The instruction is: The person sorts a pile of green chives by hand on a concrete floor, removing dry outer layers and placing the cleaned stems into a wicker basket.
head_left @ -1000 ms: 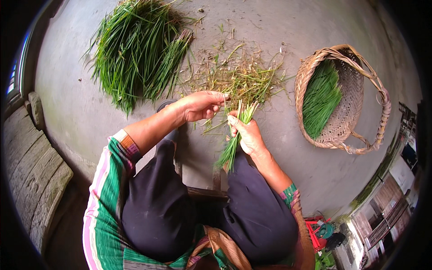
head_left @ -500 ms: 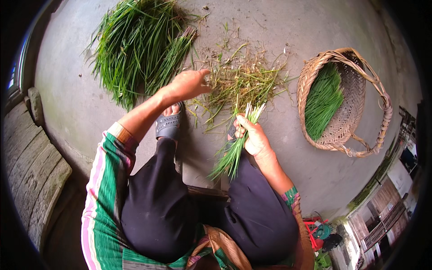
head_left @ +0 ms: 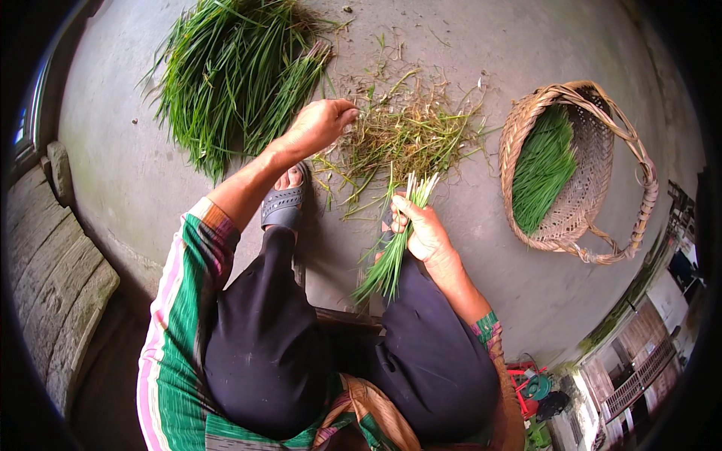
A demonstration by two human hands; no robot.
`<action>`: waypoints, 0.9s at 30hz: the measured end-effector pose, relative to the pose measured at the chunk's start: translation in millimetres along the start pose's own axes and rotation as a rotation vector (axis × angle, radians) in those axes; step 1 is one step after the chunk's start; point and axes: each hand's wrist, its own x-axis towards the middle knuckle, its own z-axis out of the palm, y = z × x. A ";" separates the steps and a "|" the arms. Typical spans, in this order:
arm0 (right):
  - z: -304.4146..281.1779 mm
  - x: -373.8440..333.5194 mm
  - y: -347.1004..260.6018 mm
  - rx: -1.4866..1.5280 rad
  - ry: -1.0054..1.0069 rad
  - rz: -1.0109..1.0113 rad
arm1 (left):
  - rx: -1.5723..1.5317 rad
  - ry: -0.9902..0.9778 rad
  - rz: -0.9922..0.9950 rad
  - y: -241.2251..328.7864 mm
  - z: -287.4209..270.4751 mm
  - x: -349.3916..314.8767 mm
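We hold a small bunch of green stalks (head_left: 395, 248) closed in our right hand (head_left: 425, 233) above the knee, white ends up, while our left hand (head_left: 320, 124) reaches out with fingers drawn together over the heap of dry trimmings (head_left: 398, 135) on the concrete floor (head_left: 150, 188); whether it pinches anything we cannot tell. Judging by how things lie, a modest layer of cleaned stalks already sits in the woven basket (head_left: 594, 150) to the right. The big pile of unsorted greens (head_left: 226, 75) at upper left looks far larger, so most of the work seems left.
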 end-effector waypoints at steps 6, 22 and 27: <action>-1.6 1.7 0.7 -0.022 0.040 -0.030 | -0.344 -0.456 -0.029 25.8 17.9 -29.6; 5.8 2.2 -12.6 -0.067 -0.126 0.022 | -0.608 -0.524 0.015 37.5 59.3 -23.1; 0.6 0.5 -18.8 0.087 -0.173 0.009 | -0.732 -0.195 -0.269 23.1 37.1 -1.9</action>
